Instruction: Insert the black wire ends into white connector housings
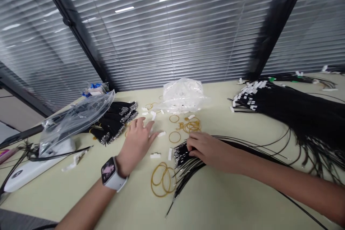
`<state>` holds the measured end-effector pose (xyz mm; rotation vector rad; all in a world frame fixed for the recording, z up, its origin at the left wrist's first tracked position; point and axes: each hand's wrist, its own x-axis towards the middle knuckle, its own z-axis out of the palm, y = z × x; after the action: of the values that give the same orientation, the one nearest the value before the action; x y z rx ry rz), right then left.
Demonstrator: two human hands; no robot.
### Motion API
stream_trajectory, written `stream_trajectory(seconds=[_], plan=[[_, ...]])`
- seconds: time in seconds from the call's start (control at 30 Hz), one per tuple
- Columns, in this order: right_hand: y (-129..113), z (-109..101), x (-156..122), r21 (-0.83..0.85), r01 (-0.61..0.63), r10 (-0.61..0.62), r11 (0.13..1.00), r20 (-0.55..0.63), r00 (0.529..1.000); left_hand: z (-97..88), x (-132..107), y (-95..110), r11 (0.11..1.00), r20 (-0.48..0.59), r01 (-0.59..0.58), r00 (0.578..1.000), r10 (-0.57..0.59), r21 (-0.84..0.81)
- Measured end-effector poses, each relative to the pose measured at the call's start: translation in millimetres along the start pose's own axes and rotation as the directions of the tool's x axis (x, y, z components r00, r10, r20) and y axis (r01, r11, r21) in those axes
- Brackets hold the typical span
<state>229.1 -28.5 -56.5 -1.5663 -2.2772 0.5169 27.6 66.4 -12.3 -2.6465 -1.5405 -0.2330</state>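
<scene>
My left hand (137,142), with a smartwatch (111,174) on the wrist, lies flat on the table with fingers spread, fingertips touching small white plastic connectors (161,134). My right hand (202,147) rests on a fan of thin black wires (185,167), fingers curled over their metal-tipped ends; whether it grips any wire is unclear. More white connectors (155,155) lie between the two hands. Yellow rubber bands (161,179) lie just in front of the wire ends, and others (190,125) lie beyond my right hand.
A clear bag of white connectors (183,95) sits at the back centre. Bundled black wires (115,120) and an empty plastic bag (72,118) lie left. A big pile of black wires with white connectors (291,107) fills the right. Window blinds stand behind.
</scene>
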Motion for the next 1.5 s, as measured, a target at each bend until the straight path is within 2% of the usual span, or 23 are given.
stream_trajectory(seconds=[0.07,0.17,0.23,0.5,0.73,0.83,0.9,0.93,1.0,1.13,1.23,1.37,1.5], plan=[[2.5,-0.3,1.5,0.011,-0.011,0.011,1.000,-0.044,0.999,-3.6,-4.3,6.9,1.000,0.012,-0.018,1.000,0.018,-0.025],[2.9,-1.8,3.7,0.063,-0.051,0.057,0.997,-0.101,0.993,-5.4,-14.6,18.1,0.987,0.196,-0.102,0.973,0.125,-0.124],[2.2,-2.7,5.3,0.115,-0.078,0.092,0.990,-0.128,0.988,-2.6,-19.1,22.0,0.980,0.263,-0.119,0.952,0.159,-0.162],[4.7,3.3,7.6,0.267,-0.134,0.189,0.954,-0.190,0.963,4.7,-24.9,12.0,0.972,0.348,-0.103,0.921,0.173,-0.212],[2.8,7.9,9.9,0.347,-0.145,0.231,0.927,-0.223,0.947,4.9,-36.8,16.3,0.982,0.334,-0.088,0.932,0.141,-0.168],[4.5,9.7,9.7,0.370,-0.144,0.238,0.918,-0.223,0.945,6.4,-33.7,14.1,0.956,0.317,-0.081,0.933,0.173,-0.283],[6.8,10.2,9.5,0.389,-0.145,0.247,0.910,-0.227,0.942,6.0,-26.9,12.6,0.881,0.297,-0.026,0.936,0.187,-0.472],[8.0,9.9,9.4,0.397,-0.146,0.253,0.906,-0.231,0.940,5.2,-22.4,12.7,0.806,0.285,0.043,0.945,0.159,-0.591],[9.8,8.1,9.5,0.411,-0.144,0.261,0.900,-0.244,0.934,3.0,-12.1,15.0,0.752,0.267,0.099,0.958,0.105,-0.652],[9.1,2.1,9.1,0.422,-0.115,0.263,0.899,-0.312,0.913,0.7,6.5,25.6,0.582,0.318,0.224,0.946,0.064,-0.782],[6.9,0.9,8.1,0.409,-0.084,0.254,0.909,-0.380,0.889,4.8,13.0,33.2,0.412,0.357,0.292,0.930,0.089,-0.863],[8.2,7.2,7.6,0.361,-0.043,0.213,0.932,-0.446,0.870,15.4,12.2,39.2,0.189,0.407,0.375,0.896,0.177,-0.907],[12.4,15.5,7.9,0.322,-0.042,0.198,0.946,-0.471,0.860,20.5,6.6,39.8,0.111,0.451,0.437,0.865,0.219,-0.893]])
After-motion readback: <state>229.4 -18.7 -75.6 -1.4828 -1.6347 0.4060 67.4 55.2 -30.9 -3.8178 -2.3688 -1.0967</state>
